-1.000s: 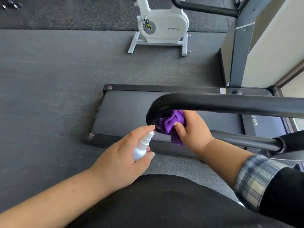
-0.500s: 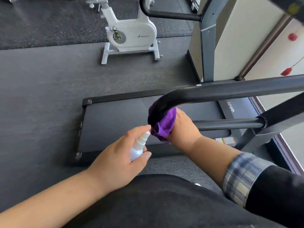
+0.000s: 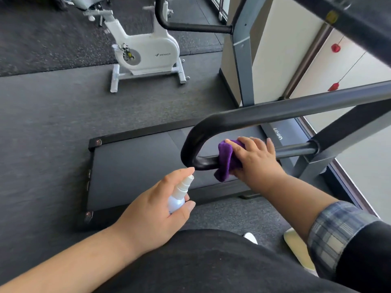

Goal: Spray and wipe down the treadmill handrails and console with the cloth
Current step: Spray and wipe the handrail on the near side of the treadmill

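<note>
1. Cloth (image 3: 227,160), purple, is wrapped over the lower bar of the black handrail (image 3: 275,113), just right of the rail's U-bend, with a loose corner hanging below the bar.
2. Right hand (image 3: 257,160) presses the cloth onto that bar; its fingers reach over the top of the bar and curl round it, thumb side toward the bend. The sleeve (image 3: 336,235) is plaid with a dark layer over it.
3. Left hand (image 3: 152,208) grips a small white spray bottle (image 3: 179,193): the forefinger is stretched over the nozzle top, the thumb and other fingers are closed round the body. The nozzle points up toward the bend, near it but not touching.
4. Treadmill deck (image 3: 137,168) lies on the dark floor beneath both hands; the rail joins a grey upright (image 3: 330,153) at right.
5. A white exercise bike (image 3: 148,53) stands well beyond the deck.
</note>
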